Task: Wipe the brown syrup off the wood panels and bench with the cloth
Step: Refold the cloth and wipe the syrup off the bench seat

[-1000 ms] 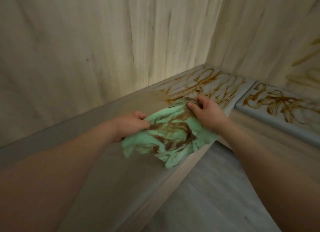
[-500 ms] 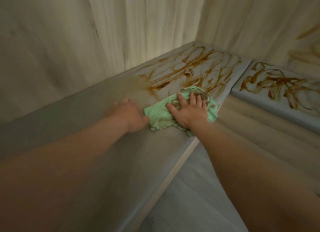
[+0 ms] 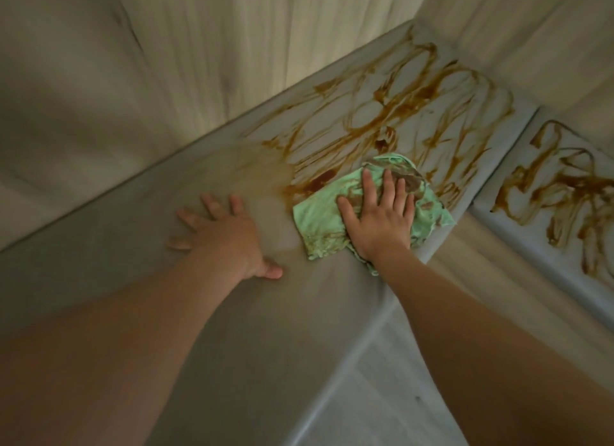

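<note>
Head view: right grip [image 3: 382, 219] flat on stained green cloth [image 3: 315, 217], left grip [image 3: 222, 234] splayed flat on bench [image 3: 265, 329]

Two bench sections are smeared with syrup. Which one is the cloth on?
The nearer, longer section: the right hand presses the green cloth flat on it. The section at far right has syrup but no cloth.

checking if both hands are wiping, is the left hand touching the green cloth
Apart. The head view shows bare bench between the left hand and the green cloth; only the right hand presses flat on it.
</note>
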Motion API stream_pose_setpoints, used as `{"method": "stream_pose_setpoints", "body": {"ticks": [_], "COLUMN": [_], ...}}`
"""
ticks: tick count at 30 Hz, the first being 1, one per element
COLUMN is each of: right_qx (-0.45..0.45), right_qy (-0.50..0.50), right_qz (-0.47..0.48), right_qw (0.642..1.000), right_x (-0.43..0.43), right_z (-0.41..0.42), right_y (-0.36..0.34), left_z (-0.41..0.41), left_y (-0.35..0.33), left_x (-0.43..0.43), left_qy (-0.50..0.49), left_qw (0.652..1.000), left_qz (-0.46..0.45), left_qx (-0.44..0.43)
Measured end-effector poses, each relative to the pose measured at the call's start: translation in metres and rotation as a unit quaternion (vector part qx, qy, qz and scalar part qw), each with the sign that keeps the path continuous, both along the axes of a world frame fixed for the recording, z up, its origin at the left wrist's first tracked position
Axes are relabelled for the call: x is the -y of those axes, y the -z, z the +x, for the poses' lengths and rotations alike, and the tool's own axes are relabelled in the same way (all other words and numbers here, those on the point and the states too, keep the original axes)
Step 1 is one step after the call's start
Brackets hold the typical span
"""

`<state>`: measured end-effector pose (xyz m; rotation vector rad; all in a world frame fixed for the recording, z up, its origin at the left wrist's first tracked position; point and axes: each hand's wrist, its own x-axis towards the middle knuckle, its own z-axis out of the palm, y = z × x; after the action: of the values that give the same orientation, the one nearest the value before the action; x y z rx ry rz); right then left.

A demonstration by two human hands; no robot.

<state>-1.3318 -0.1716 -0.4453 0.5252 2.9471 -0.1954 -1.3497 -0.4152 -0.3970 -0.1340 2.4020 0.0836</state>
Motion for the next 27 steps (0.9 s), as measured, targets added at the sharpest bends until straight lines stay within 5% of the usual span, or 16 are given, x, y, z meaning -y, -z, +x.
{"method": "stream_pose_setpoints", "body": {"ticks": [19, 24, 27], "right_qx": [0.118, 0.126, 0.117], "right_qy": [-0.048, -0.208, -0.190], "right_qz": [-0.037, -0.020, -0.033], "right_qw": [0.991, 0.970, 0.974], "right_x": [-0.007, 0.015, 0.049], "right_z": [-0.020, -0.109, -0.185], "right_y": [-0.015, -0.026, -0.023], "left_z": [-0.017, -0.015, -0.017], "left_y": [0.001, 0.005, 0.008], "left_x": [-0.020, -0.020, -0.019], "left_qy": [-0.042, -0.056, -0.056], "left_qw": [0.993, 0.991, 0.990], "left_qz": [-0.047, -0.054, -0.052], "left_qx": [0.095, 0.105, 0.116]}}
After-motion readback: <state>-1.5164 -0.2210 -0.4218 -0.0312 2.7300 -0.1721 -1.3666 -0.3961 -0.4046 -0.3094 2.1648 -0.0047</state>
